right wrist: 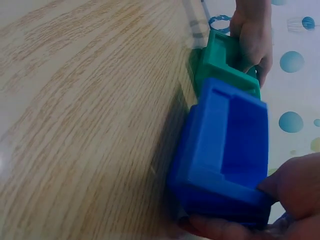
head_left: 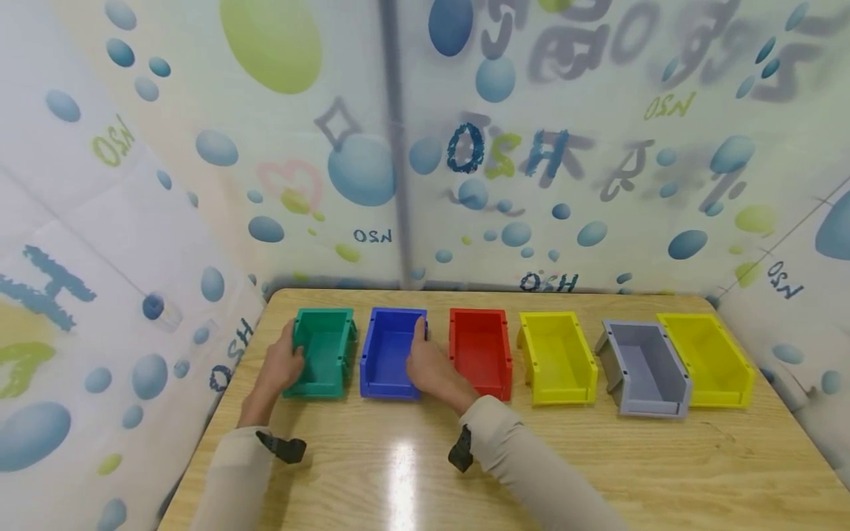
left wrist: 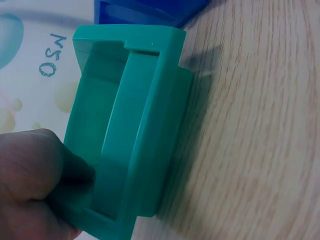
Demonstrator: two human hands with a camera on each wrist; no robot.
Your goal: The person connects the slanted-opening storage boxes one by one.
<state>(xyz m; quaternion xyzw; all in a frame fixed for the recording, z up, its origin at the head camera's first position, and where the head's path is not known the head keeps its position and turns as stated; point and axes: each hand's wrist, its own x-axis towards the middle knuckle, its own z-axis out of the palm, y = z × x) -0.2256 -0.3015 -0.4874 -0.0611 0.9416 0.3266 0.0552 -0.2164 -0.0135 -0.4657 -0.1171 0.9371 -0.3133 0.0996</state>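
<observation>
At the left end of a row of plastic bins, my left hand point(head_left: 284, 363) grips the left side wall of a green bin point(head_left: 323, 354), thumb inside and fingers outside. Beside it, my right hand point(head_left: 430, 361) pinches the right side wall of a blue bin point(head_left: 392, 361), its thumb over the rim. A narrow gap separates these two bins in the head view. The left wrist view shows the green bin's low front lip point(left wrist: 125, 135). Some fingers of each hand are hidden behind the walls.
Right of the blue bin stand a red bin point(head_left: 479, 354), a yellow bin point(head_left: 559, 361), a grey bin point(head_left: 647, 372) and another yellow bin point(head_left: 710, 361) close against the grey one. All rest on a wooden table point(head_left: 531, 457). Patterned curtains point(head_left: 425, 214) border its back and sides.
</observation>
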